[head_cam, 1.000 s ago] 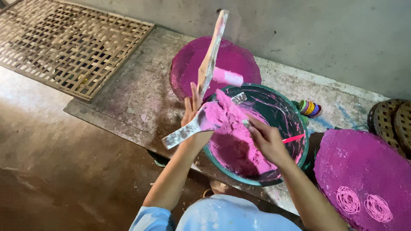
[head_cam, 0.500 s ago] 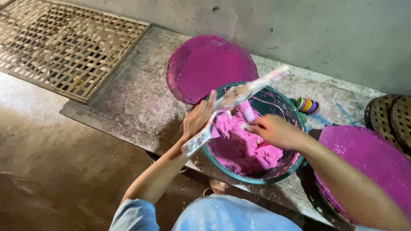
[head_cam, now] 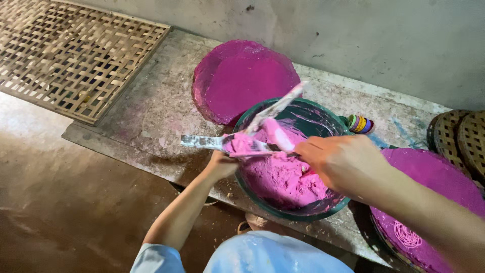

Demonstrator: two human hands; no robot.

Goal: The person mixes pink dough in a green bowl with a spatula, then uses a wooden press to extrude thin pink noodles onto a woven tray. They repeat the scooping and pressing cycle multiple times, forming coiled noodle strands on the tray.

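A green bowl (head_cam: 306,214) holds thick pink paste (head_cam: 283,177) and stands on a stone slab (head_cam: 151,111). My left hand (head_cam: 222,164) is at the bowl's left rim, closed on a long flat blade (head_cam: 278,107) that slants up to the right over the bowl. My right hand (head_cam: 343,162) is over the bowl's right side. It grips a second flat blade (head_cam: 207,143), which lies level across the first. Pink paste clings where the two blades cross.
A round pink-coated tray (head_cam: 247,81) lies behind the bowl. Another pink tray (head_cam: 434,197) with piped spirals (head_cam: 406,235) sits right. Coloured rings (head_cam: 361,124) and round woven mats (head_cam: 459,136) are far right. A bamboo lattice (head_cam: 76,55) lies left.
The blade in my left hand has dropped from nearly upright to a low slant. My right hand has moved off the paste and now holds a level blade across it.
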